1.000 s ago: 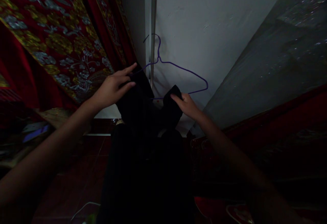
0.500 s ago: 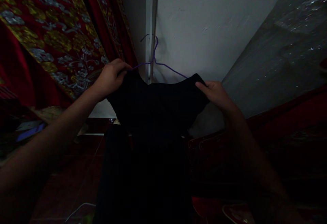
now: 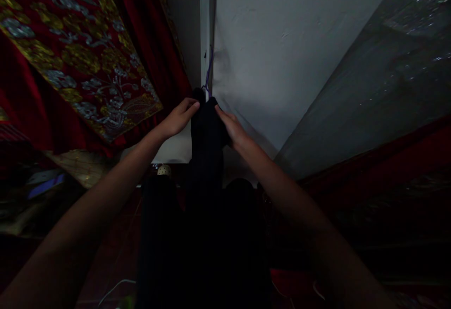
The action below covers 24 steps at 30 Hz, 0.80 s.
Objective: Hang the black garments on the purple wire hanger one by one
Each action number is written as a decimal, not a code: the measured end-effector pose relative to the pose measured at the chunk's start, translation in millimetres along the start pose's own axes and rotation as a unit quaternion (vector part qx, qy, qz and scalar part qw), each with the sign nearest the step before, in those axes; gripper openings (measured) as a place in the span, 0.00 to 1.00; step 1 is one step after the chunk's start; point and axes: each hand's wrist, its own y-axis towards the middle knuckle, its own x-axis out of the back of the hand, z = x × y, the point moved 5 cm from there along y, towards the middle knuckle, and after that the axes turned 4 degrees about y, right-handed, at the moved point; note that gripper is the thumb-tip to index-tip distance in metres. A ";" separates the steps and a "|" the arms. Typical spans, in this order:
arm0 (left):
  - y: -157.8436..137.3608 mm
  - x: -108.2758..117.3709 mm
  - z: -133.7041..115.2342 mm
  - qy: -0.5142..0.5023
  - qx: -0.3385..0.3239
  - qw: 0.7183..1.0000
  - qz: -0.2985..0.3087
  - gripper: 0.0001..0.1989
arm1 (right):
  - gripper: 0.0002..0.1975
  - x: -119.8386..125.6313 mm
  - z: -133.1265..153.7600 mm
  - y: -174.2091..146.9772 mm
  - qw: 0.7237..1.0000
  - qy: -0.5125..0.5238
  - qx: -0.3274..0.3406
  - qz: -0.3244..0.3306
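A dark garment (image 3: 207, 135) hangs on a purple wire hanger (image 3: 209, 72), now seen nearly edge-on in front of a pale vertical strip. The hanger's hook points up and its arms are mostly hidden by the cloth. On the left edge of the garment, near the shoulder, my left hand (image 3: 178, 117) pinches the fabric between thumb and fingers. My right hand (image 3: 232, 126) grips the opposite side, thumb on the near face. The garment's lower part merges with my dark-clothed legs (image 3: 160, 224) in the dim light.
A red cloth with gold and silver embroidery (image 3: 81, 55) hangs at the left. Behind the garment is a pale wall (image 3: 282, 36), with a clear plastic-like sheet (image 3: 387, 65) at the right. A white cable (image 3: 116, 286) lies on the reddish floor. A blue item (image 3: 45, 186) sits among clutter.
Both hands have come together toward the middle. The garment, spread wide and facing me before, is now narrow, and the hanger has turned edge-on.
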 end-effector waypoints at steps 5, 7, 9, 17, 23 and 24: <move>-9.9 -25.1 -20.1 -0.031 -0.031 0.996 0.075 0.24 | 0.29 32.7 3.4 34.2 0.982 -0.122 0.104 -0.104; -17.8 -28.4 -25.2 0.003 -0.048 0.996 0.073 0.22 | 0.28 46.7 10.4 38.4 0.974 -0.150 0.111 -0.126; -26.0 -23.8 -29.2 0.055 -0.086 0.994 0.027 0.20 | 0.30 57.1 19.9 29.2 0.977 -0.140 0.099 -0.126; -31.6 0.2 8.8 0.070 -0.022 0.993 -0.091 0.28 | 0.11 30.7 38.0 -45.5 0.964 -0.239 0.072 0.088; -40.1 12.2 -0.3 0.025 -0.046 0.988 -0.147 0.24 | 0.05 55.2 61.2 -47.4 0.988 -0.102 0.090 -0.077; -42.9 16.4 -4.3 0.013 -0.048 0.987 -0.154 0.23 | 0.07 59.3 66.7 -52.4 0.989 -0.079 0.086 -0.088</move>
